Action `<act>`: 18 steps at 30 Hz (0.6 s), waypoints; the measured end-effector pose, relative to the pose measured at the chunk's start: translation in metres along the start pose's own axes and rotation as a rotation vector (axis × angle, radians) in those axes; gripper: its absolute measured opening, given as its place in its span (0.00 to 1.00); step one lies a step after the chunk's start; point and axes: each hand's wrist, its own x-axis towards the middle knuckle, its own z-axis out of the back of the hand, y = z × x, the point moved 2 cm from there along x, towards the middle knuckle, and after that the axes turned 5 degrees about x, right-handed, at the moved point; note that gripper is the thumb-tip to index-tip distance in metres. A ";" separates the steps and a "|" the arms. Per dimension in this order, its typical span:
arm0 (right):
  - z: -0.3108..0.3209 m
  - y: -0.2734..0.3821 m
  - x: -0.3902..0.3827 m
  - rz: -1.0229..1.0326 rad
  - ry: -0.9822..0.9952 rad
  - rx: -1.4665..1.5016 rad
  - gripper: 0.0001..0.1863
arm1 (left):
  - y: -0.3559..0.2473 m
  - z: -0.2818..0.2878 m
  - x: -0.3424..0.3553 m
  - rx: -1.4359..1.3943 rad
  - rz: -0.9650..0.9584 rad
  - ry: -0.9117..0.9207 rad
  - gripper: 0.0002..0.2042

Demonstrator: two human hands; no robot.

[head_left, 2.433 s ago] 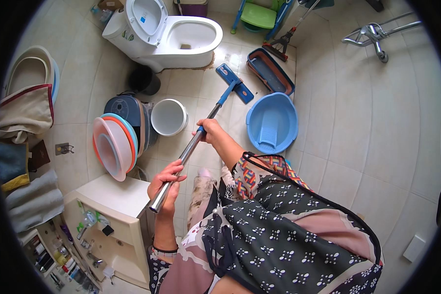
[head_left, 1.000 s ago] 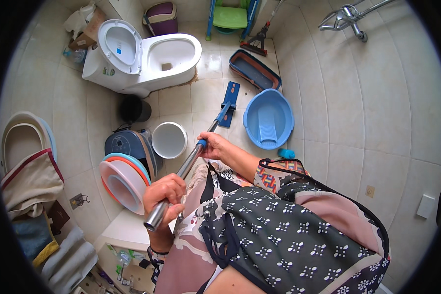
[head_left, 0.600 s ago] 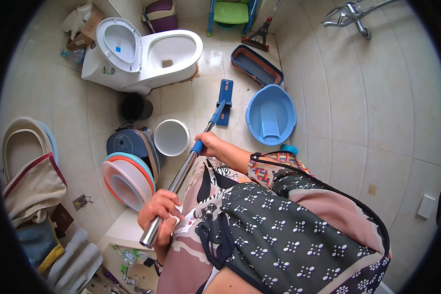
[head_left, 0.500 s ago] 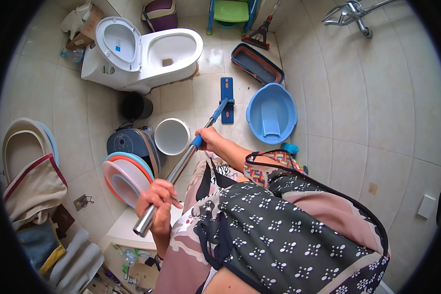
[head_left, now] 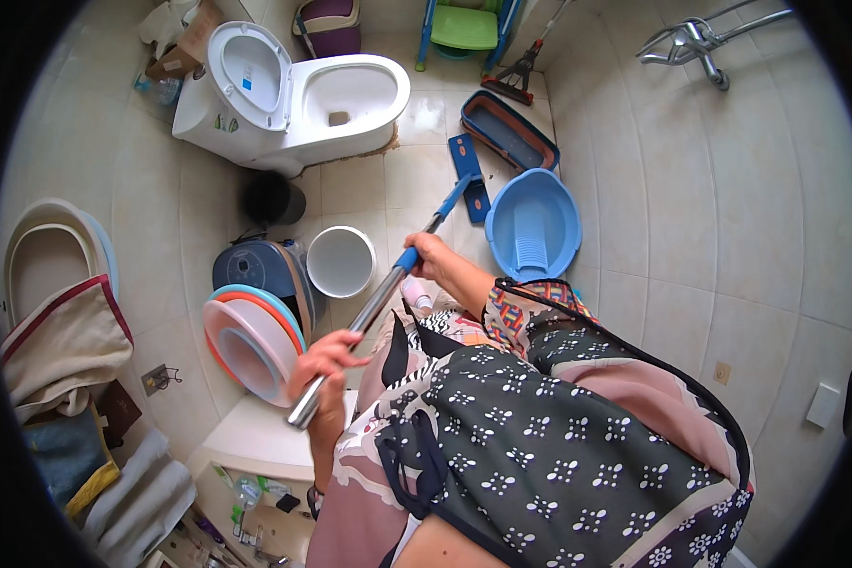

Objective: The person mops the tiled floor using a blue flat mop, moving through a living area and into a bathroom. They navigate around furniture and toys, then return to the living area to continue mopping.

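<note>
A flat mop (head_left: 377,305) with a metal pole and blue sleeves runs slantwise across the middle. Near its top end, my left hand (head_left: 324,371) is closed loosely round the pole, one finger partly lifted. My right hand (head_left: 428,257) grips the pole lower down, at the blue sleeve. The mop's blue rectangular head (head_left: 462,154) rests on the tiled floor at a slant. It lies close to the left rim of a blue basin (head_left: 559,213) with a ribbed washboard, and near a long blue and brown mop bucket (head_left: 516,133).
A white toilet (head_left: 350,95) with its lid raised stands at far left. Below it are a black bin (head_left: 279,199), a white bucket (head_left: 342,262) and stacked basins (head_left: 246,341). A green stool (head_left: 464,28) and a squeegee (head_left: 511,83) stand at the back.
The mop head has slid right, toward the basin and mop bucket, and turned from straight to slanted. Both hands have shifted right with the pole. The whole view has shifted slightly.
</note>
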 end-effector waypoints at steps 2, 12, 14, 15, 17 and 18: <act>-0.023 -0.011 -0.030 -0.039 0.103 -0.008 0.10 | -0.027 0.022 -0.009 0.073 -0.073 -0.098 0.16; -0.076 0.062 -0.163 0.184 0.337 -0.088 0.13 | -0.093 0.062 -0.014 0.108 -0.235 -0.329 0.24; -0.065 0.081 -0.159 0.253 0.266 -0.148 0.14 | -0.085 0.047 -0.009 0.053 -0.180 -0.365 0.24; -0.054 0.094 -0.158 0.267 0.203 -0.189 0.15 | -0.082 0.033 -0.002 0.084 -0.173 -0.322 0.24; -0.025 0.120 -0.156 0.290 0.136 -0.246 0.15 | -0.074 -0.001 0.016 0.139 -0.165 -0.247 0.24; -0.011 0.133 -0.151 0.283 0.100 -0.261 0.14 | -0.071 -0.021 0.026 0.146 -0.181 -0.253 0.27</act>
